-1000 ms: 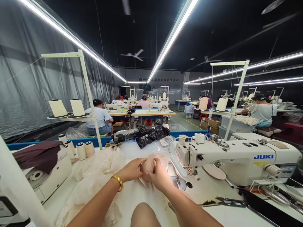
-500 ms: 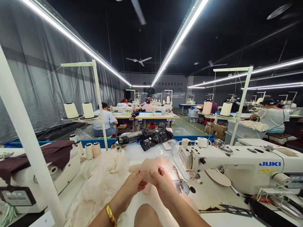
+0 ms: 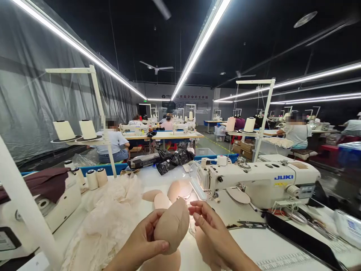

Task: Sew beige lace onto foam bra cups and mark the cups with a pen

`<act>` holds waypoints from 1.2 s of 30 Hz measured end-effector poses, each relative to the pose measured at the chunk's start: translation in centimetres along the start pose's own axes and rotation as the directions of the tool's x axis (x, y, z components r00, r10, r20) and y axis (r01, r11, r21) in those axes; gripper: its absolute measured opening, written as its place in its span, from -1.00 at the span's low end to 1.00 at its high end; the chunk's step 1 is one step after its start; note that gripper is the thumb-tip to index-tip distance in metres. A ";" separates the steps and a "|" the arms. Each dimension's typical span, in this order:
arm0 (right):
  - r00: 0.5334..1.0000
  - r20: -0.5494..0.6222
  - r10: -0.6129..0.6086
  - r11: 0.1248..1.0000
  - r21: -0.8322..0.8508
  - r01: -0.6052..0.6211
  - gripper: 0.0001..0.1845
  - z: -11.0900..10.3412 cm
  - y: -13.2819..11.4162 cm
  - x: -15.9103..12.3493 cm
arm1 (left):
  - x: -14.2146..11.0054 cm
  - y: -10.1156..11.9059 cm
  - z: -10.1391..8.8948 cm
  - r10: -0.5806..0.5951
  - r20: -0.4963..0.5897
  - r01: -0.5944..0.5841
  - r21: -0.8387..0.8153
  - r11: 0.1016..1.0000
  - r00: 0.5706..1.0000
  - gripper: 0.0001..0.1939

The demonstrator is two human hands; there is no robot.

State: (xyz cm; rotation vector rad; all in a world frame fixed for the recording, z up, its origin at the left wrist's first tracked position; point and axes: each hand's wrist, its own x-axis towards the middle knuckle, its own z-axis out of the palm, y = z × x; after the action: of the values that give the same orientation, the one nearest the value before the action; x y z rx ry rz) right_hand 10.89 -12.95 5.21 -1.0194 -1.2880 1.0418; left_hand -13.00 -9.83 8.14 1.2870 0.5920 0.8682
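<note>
My left hand (image 3: 146,237) grips a beige bra cup (image 3: 170,229), its thumb across the near face and the fingers behind. The cup is held up over the white table, its pointed end upward and a crease running down its right side. Just right of it is my right hand (image 3: 210,222), fingers loosely bent and apart, with nothing visible in them. More beige cups (image 3: 180,189) lie beyond my hands under the machine's lamp. Another beige piece (image 3: 165,261) lies below my left hand, and one (image 3: 205,248) is partly hidden by my right forearm.
A white sewing machine (image 3: 254,180) stands at the right, with black scissors-like snips (image 3: 251,224) and a black tray (image 3: 301,241) before it. Cream lace fabric (image 3: 104,214) is heaped at the left, near thread cones (image 3: 92,180). Black plastic bags (image 3: 175,158) lie at the back. Several people sit beyond.
The view has turned right. Both hands were together on the beige piece; now my right hand is off it, and my left hand holds the cup nearer and more upright.
</note>
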 end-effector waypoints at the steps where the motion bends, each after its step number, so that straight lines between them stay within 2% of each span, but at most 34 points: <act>1: 1.000 -0.001 -0.027 0.998 -0.055 0.027 -0.53 -0.5 -0.7 -0.2 | 0.0 0.0 0.0 -0.026 0.048 0.025 0.041 0.999 0.998 -0.35; 4: 0.997 -0.002 -0.076 0.980 -0.185 0.074 -0.56 -1.3 -1.8 -0.6 | 0.2 -0.1 0.1 -0.097 0.185 0.065 0.176 0.982 0.978 -0.36; 7: 1.000 0.020 -0.014 0.986 -0.168 0.017 -0.58 -2.0 -1.6 -0.8 | 0.8 -0.4 0.3 -0.148 0.248 0.082 0.260 0.962 0.957 -0.37; 12: 0.999 0.027 -0.024 0.981 -0.190 0.029 -0.72 -2.8 -0.9 -1.6 | 1.8 -0.7 0.3 -0.191 0.215 0.082 0.433 0.897 0.958 -0.40; 16: 0.998 0.063 0.002 0.971 -0.240 0.013 -0.70 -2.8 -0.9 -2.6 | 2.4 -0.5 1.0 -0.156 0.238 -0.002 0.553 0.833 0.959 -0.41; 20: 0.999 0.053 -0.002 0.958 -0.285 0.017 -0.71 -2.8 -0.6 -3.2 | 2.5 -0.5 2.0 -0.150 0.210 -0.034 0.681 0.732 0.966 -0.39; 25: 0.995 0.082 -0.050 0.933 -0.353 0.076 -0.79 -3.4 0.7 -3.6 | 2.4 -1.8 2.3 -0.157 0.182 -0.048 0.786 0.617 0.971 -0.34; 31: 0.986 0.139 -0.090 0.885 -0.444 0.144 -0.76 -4.1 1.7 -4.6 | 1.5 -3.1 1.1 -0.150 0.157 -0.056 0.850 0.524 0.976 -0.25; 36: 0.971 0.204 -0.123 0.860 -0.467 0.207 -0.76 -4.8 2.1 -5.2 | 1.0 -2.8 -1.2 -0.108 0.149 -0.081 0.876 0.475 0.983 -0.40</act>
State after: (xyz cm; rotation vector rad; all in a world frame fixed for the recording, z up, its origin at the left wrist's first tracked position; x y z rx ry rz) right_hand 15.54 -17.55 1.80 -1.1830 -1.8030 0.6912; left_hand -12.76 -8.52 5.24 2.2905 0.9630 0.3610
